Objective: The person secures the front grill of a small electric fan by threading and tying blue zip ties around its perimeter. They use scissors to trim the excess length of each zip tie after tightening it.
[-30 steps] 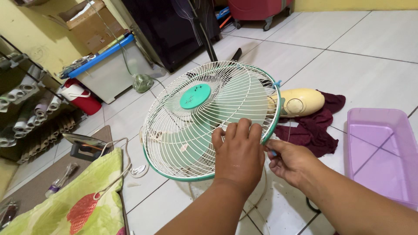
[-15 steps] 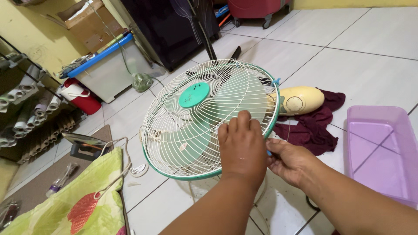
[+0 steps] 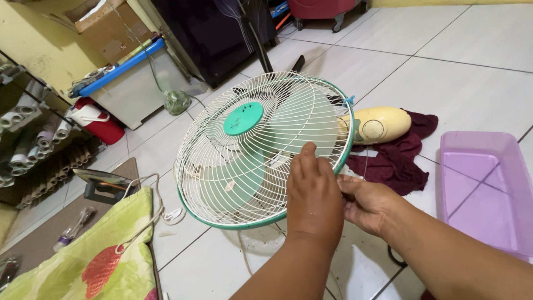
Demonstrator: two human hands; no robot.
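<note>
A fan's round white wire guard (image 3: 244, 161) with a green rim and green centre cap stands tilted above the tiled floor, pale green blades showing behind the wires. My left hand (image 3: 313, 194) lies on the guard's lower right part, fingers curled over the wires near the rim. Behind that same edge my right hand (image 3: 369, 203) grips the rim from the back; what its fingers pinch is hidden. The fan's cream motor housing (image 3: 383, 125) lies beyond the guard on a dark red cloth (image 3: 402, 158).
A translucent purple tub (image 3: 488, 189) sits at the right. A clothes iron (image 3: 102, 183) with a white cord rests on a floral pad (image 3: 94, 261) at the lower left. A grey box (image 3: 133, 91), a red container (image 3: 100, 125) and a shelf of rolls (image 3: 28, 139) line the left.
The fan guard has tilted and sits slightly higher. My left hand has slid a little to the right along the lower rim. The right hand stays behind the edge.
</note>
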